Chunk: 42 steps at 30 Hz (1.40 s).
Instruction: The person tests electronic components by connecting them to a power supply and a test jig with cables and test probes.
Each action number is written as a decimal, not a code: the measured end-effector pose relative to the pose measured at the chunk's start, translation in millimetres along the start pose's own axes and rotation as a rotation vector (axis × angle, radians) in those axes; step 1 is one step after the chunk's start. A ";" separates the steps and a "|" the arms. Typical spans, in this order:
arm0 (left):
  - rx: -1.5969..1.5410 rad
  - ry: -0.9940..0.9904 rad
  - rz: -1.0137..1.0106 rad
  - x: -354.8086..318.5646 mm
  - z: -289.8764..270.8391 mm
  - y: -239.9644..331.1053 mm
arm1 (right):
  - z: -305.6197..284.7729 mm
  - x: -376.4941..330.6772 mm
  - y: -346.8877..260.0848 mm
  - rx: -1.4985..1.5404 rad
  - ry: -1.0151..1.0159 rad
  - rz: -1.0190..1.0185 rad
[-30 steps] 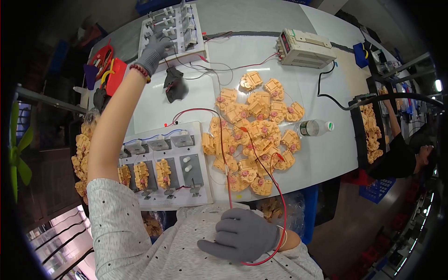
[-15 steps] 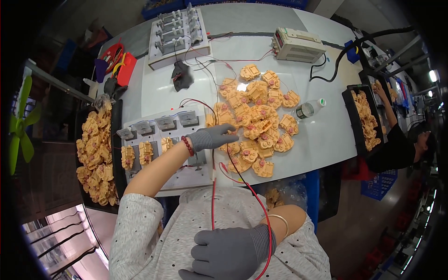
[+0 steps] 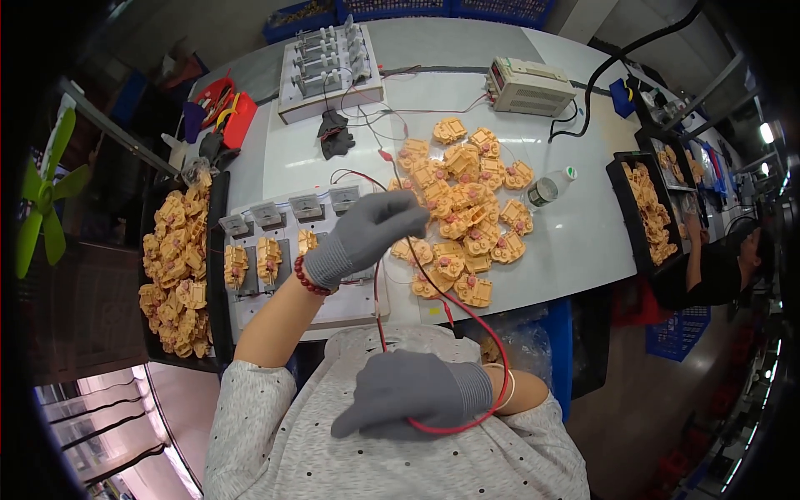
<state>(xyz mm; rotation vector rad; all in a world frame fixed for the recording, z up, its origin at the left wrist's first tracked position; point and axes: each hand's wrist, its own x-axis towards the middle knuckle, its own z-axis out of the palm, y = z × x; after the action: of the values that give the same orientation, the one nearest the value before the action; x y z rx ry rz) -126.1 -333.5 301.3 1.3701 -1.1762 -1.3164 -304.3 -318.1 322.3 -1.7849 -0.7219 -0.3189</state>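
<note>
My left hand, in a grey glove, is raised over the table between the white test fixture and a pile of tan plastic housings. Its thumb and fingers are pinched together, and a black wire trails down from them. Close to my torso, my right hand is gloved too and curled closed. A thick red cable leaves its underside and loops around the wrist; its palm is hidden. Red clips lie near the pile: one clip beyond it, another clip at the table's near edge.
Black trays of tan parts stand at left and right. At the back are a second fixture, a beige power supply and a red bin. A bottle stands right of the pile. Another person works far right.
My left hand has lifted off the pile and moved back toward me, up and left. My right hand has risen and curled, and the red cable now loops around its wrist.
</note>
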 end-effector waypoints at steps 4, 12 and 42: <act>-0.506 0.261 0.357 -11.6 -51.2 0.1 | 5.2 -33.2 4.4 0.375 0.231 0.491; -1.071 0.271 0.403 -64.9 -123.6 10.1 | 14.2 -110.0 12.0 0.809 1.015 -0.030; -0.905 0.163 0.376 -54.4 -208.5 70.1 | -51.2 -90.3 -26.8 0.423 0.683 -0.118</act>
<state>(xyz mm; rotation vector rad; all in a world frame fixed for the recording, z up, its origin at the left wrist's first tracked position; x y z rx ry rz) 78.5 -295.5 391.1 0.5453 -0.5475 -1.1963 -383.8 -389.2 310.5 -1.1252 -0.3619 -0.7500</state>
